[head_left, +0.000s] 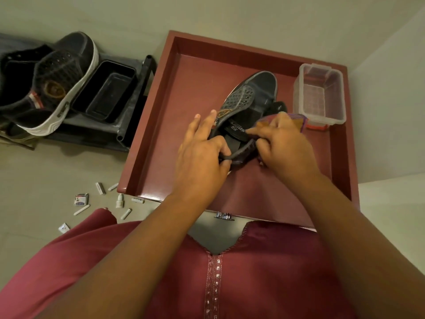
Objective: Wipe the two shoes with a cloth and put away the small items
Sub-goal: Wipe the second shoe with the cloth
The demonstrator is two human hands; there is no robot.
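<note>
— Where are the fingers just now?

— The right hand [284, 140] has its fingers curled round a purple patterned cloth [296, 119], pressing it against the heel collar of the dark sneaker [250, 97]. The left hand [200, 148] grips that collar from the other side, thumb hooked over the rim, two fingers straight along the shoe's side.

— How does the shoe lie from them?

— Heel between both hands, long axis running away and slightly right, toe towards the clear plastic container [320, 95] in the maroon tray [149, 125]. I'd judge the wipe must travel toeward.

— And the rest?

— The second sneaker [53, 84] sits on a dark rack [128, 116] well left; the small items [103, 201] lie scattered on the floor, nearer the left hand.
</note>
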